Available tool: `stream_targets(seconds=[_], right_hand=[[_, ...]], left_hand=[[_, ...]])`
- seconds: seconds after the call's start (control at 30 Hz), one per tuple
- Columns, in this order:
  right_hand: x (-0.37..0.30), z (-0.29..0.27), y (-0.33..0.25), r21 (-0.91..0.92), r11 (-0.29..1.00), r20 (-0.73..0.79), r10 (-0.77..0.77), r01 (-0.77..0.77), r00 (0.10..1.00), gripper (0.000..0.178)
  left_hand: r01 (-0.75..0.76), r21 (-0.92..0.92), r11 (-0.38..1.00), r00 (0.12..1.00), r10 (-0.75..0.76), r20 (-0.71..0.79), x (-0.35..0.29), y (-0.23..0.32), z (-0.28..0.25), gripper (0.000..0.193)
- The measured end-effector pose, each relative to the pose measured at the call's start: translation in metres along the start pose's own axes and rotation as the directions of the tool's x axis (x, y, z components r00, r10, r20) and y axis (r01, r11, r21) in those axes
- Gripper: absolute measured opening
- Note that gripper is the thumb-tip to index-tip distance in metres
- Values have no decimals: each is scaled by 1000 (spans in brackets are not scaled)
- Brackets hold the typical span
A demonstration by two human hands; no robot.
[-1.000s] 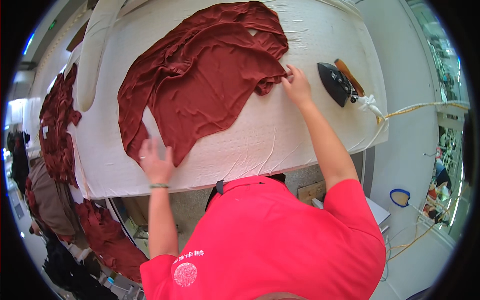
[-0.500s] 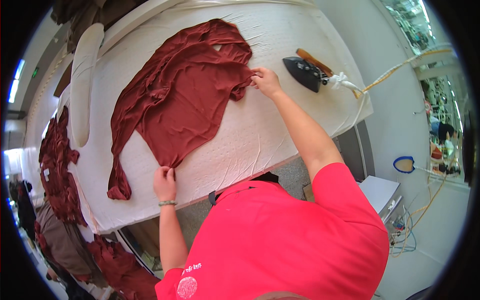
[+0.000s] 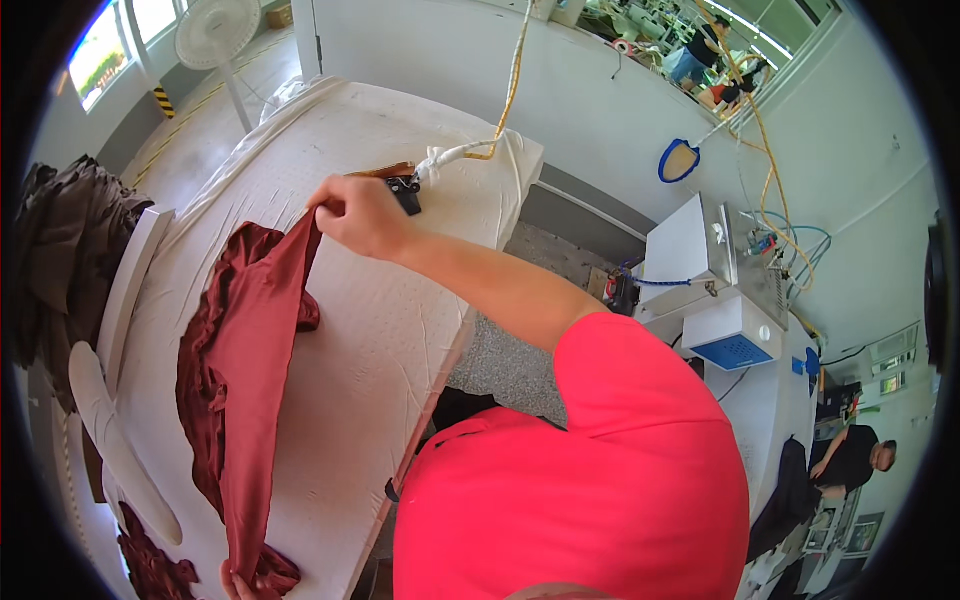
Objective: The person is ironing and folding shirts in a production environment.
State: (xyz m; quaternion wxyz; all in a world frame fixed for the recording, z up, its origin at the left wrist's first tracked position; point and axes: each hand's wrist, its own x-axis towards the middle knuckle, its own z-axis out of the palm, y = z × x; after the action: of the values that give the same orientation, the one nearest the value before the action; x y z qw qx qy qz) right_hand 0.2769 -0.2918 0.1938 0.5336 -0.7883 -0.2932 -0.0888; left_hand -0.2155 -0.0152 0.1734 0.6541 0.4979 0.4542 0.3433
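A dark red garment (image 3: 250,390) hangs in a long folded strip above the white padded ironing table (image 3: 370,340). My right hand (image 3: 358,214) pinches its upper end, raised near the table's far side. My left hand (image 3: 234,580) shows only partly at the bottom edge and grips the lower end. Part of the cloth still lies bunched on the table to the left. A dark iron (image 3: 404,186) sits just behind my right hand, mostly hidden by it.
A yellow-wrapped hose (image 3: 514,70) rises from the iron. Dark brown clothes (image 3: 60,240) pile at the left beside a white sleeve board (image 3: 112,430). A fan (image 3: 214,34) stands beyond the table. A white-and-blue machine (image 3: 734,326) and another person (image 3: 850,462) are at the right.
The garment lay spread flat with my hands pressing its edges; now both hands have lifted it into a folded strip stretched between them. My view has swung toward the table's end.
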Motion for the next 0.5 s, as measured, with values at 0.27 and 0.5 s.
stream_targets(seconds=[0.27,0.5], right_hand=[[-11,-61,-24,179,984,-182,44,-11,982,20],[-3,-51,-7,-48,996,-88,72,-76,993,24]], left_hand=[[-675,499,543,722,344,600,21,14,-56,26],[-61,-114,992,963,89,253,17,12,-39,26]])
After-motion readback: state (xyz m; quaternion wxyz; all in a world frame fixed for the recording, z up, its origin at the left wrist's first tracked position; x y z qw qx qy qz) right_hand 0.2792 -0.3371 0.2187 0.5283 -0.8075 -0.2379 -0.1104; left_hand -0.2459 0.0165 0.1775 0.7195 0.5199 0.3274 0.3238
